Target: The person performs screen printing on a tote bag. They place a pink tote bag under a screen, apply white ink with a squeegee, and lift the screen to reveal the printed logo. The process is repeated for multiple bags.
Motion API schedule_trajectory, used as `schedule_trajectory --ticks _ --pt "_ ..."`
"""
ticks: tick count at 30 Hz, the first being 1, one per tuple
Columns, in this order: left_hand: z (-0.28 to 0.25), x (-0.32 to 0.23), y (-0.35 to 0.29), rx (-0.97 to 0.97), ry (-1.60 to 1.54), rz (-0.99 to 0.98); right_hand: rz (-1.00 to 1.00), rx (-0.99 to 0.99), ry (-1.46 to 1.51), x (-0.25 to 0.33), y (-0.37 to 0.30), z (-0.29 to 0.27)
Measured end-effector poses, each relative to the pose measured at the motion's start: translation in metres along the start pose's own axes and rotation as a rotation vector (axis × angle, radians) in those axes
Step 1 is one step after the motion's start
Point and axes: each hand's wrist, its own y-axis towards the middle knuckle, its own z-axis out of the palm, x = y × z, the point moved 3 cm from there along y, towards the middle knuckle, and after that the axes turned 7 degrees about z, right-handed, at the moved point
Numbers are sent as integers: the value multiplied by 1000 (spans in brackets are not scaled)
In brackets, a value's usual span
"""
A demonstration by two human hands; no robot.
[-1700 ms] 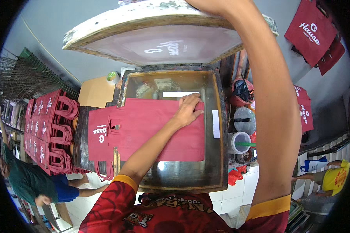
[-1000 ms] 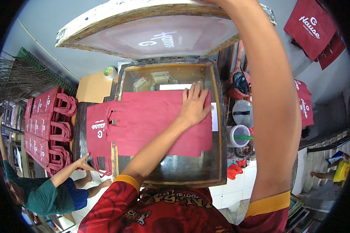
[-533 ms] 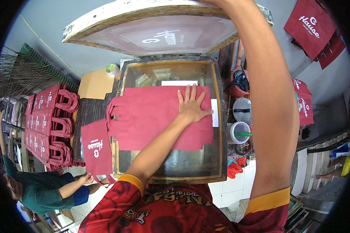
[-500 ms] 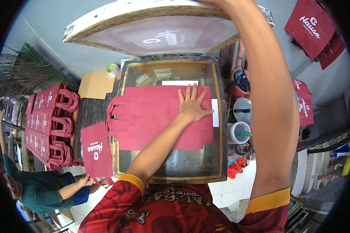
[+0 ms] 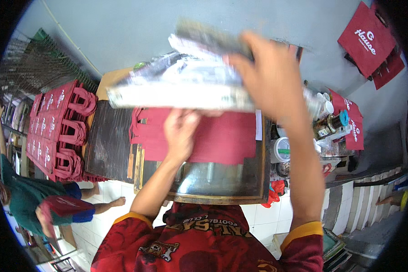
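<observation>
A screen printing frame (image 5: 181, 97), blurred by motion, hangs tilted over a maroon tote bag (image 5: 224, 140) that lies flat on the glass-topped board (image 5: 204, 181). My left hand (image 5: 180, 133) is at the frame's near edge, fingers bent against it and their tips partly hidden. Above the frame, my right hand (image 5: 269, 77) is closed round the end of a dark squeegee (image 5: 211, 38) with a pale lower edge. The squeegee is smeared by motion. The frame covers the bag's far part; the bag's handles show at the left.
Stacked printed maroon bags (image 5: 50, 131) lie at the left, beside a dark tabletop (image 5: 106, 140). Tubs (image 5: 282, 149) and jars (image 5: 326, 127) stand at the right. More printed bags (image 5: 367, 41) hang on the wall. Another person (image 5: 36, 199) holds a maroon bag at the left.
The raised screen frame has come down toward me over the bag. My left hand has left the bag's surface for the frame's edge. My right hand now shows, holding the squeegee.
</observation>
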Motion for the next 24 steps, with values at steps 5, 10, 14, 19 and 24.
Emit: schedule_trajectory --ticks 5,10,14,19,24 --pt "-66 -7 -130 -2 78 -654 -39 -48 37 -7 -135 62" --pt "-88 28 -180 -8 168 -932 -140 156 -93 -23 -185 132" --pt "-90 26 -183 2 169 -971 -37 334 -43 -25 -151 119" --pt "-88 28 -185 -70 151 -940 -44 593 -8 -10 -153 101" --pt "-88 24 -182 -38 141 -951 -166 425 -136 -4 -177 125"
